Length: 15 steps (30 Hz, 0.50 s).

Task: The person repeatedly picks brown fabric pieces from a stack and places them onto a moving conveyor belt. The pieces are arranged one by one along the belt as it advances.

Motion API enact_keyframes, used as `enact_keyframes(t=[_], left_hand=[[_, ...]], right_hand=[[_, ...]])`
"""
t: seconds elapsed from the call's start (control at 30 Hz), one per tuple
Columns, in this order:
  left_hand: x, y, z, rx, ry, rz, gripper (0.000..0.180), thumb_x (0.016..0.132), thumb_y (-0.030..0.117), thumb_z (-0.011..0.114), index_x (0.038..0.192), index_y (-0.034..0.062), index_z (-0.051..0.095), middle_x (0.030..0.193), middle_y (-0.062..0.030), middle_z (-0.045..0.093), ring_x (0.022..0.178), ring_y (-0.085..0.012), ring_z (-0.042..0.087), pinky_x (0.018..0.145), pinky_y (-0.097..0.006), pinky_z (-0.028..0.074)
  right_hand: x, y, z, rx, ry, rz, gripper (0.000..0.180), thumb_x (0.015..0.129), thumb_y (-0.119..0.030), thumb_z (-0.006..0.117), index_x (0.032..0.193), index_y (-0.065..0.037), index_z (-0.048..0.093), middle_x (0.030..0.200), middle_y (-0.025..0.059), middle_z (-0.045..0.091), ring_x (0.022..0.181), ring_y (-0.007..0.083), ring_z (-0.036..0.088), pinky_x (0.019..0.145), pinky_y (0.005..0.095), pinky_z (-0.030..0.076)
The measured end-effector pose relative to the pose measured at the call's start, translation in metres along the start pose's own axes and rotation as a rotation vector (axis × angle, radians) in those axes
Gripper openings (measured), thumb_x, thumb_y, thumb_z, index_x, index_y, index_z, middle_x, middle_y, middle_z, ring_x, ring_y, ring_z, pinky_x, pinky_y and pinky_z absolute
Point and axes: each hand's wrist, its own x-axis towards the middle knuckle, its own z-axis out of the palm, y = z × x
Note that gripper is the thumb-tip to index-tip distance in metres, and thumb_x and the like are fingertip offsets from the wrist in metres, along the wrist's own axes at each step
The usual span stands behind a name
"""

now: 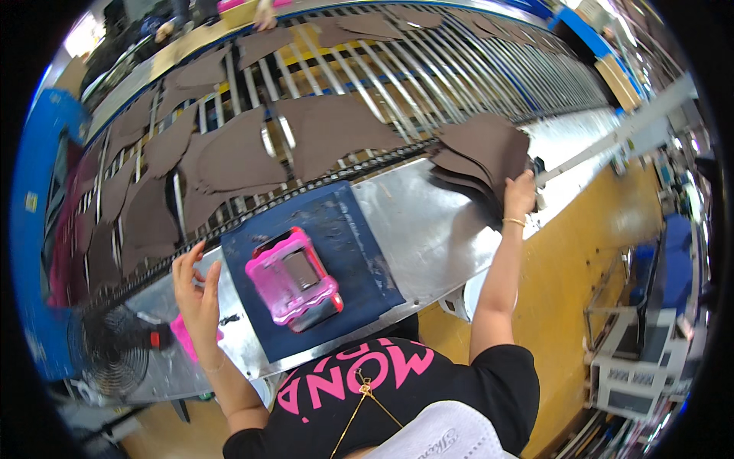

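My right hand (520, 196) is stretched out to the right, its fingers closed on the edge of a stack of dark brown cut sheet pieces (480, 149). The pieces fan out in layers over the metal table. Raised near the table's left part, my left hand (197, 294) holds nothing, its fingers curved and apart. Between my hands lies a dark blue mat (359, 264). On it sits a bright pink wavy-edged frame (267, 283) with red parts at its edges and a brown patch showing in its opening.
Behind the metal table (417, 222) runs a roller conveyor (367, 73) bearing several brown pieces (237, 153). A black fan (115, 352) and a pink item (186, 336) are at the left. A pale bar (619, 134) slants across the right. Another person's hand (264, 15) shows beyond the conveyor.
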Motion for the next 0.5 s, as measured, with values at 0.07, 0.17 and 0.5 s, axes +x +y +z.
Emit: enact_keyframes(t=[0.07,0.17,0.5], left_hand=[[0.001,0.008,-0.005,-0.005,0.005,-0.062,0.037,0.081,0.006,0.069,0.118,0.0085,0.061,0.102,-0.0024,0.052,0.074,-0.0083,0.045,0.056,-0.020,0.038],[0.006,0.022,-0.006,0.008,0.001,-0.028,0.037,0.081,0.008,0.070,0.117,0.0085,0.062,0.103,-0.0033,0.052,0.075,-0.0083,0.048,0.057,-0.020,0.042],[0.015,0.029,0.014,-0.035,0.139,0.195,0.078,0.077,0.022,0.077,0.141,0.0057,0.034,0.135,-0.0152,0.034,0.121,-0.0260,0.044,0.096,-0.036,0.044]], right_hand=[[-0.006,-0.025,-0.033,0.171,-0.241,0.031,0.043,0.090,-0.018,0.056,0.130,-0.012,0.040,0.088,0.0231,0.064,0.079,0.0311,0.066,0.062,0.0432,0.053],[-0.032,-0.066,-0.107,0.370,-0.330,-0.125,0.046,0.096,-0.009,0.044,0.139,-0.019,0.035,0.075,0.0191,0.064,0.055,0.0250,0.065,0.042,0.0320,0.049],[-0.156,-0.182,-0.200,1.601,-0.639,-0.721,0.045,0.097,-0.015,0.049,0.135,-0.003,0.029,0.098,0.0178,0.063,0.060,0.0233,0.068,0.040,0.0235,0.050]])
